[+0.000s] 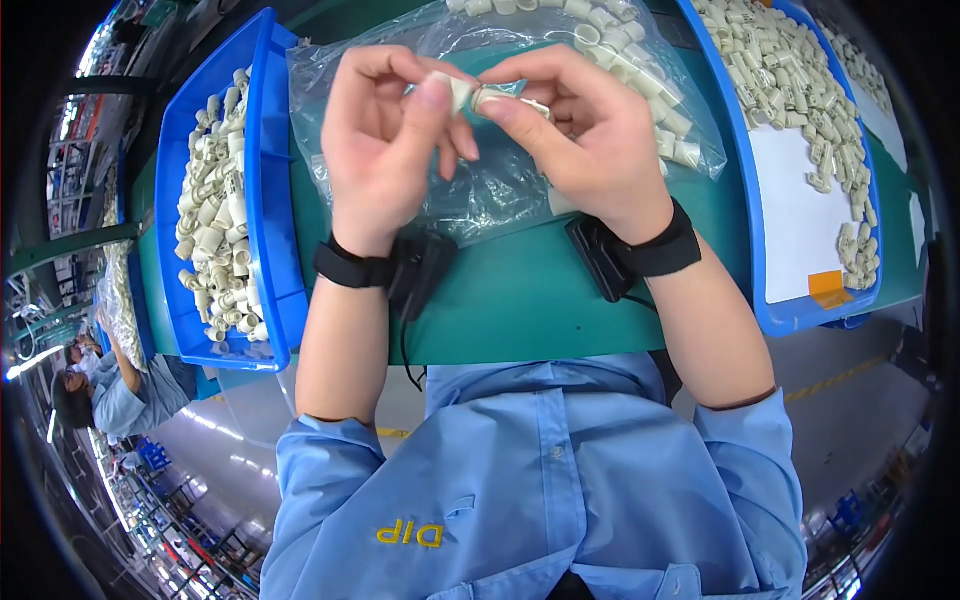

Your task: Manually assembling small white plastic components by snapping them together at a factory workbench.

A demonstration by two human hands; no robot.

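Above a clear plastic bag (475,205), both of my hands meet in front of me. My left hand (378,150) pinches a small white plastic sleeve (461,92) between thumb and fingertips. Right beside it, my right hand (595,130) grips a second small white plastic part (486,98), mostly covered by the thumb and fingers. The two parts are end to end, almost touching; whether they are joined I cannot tell. Several white plastic sleeves (640,75) lie on or in the bag, beyond and right of my right hand.
A blue bin (272,190) full of loose white sleeves stands on the left. At right, a blue tray (757,240) holds many white parts on a white sheet (785,190). The green table (500,310) ends near my waist. Another person (135,395) works far left.
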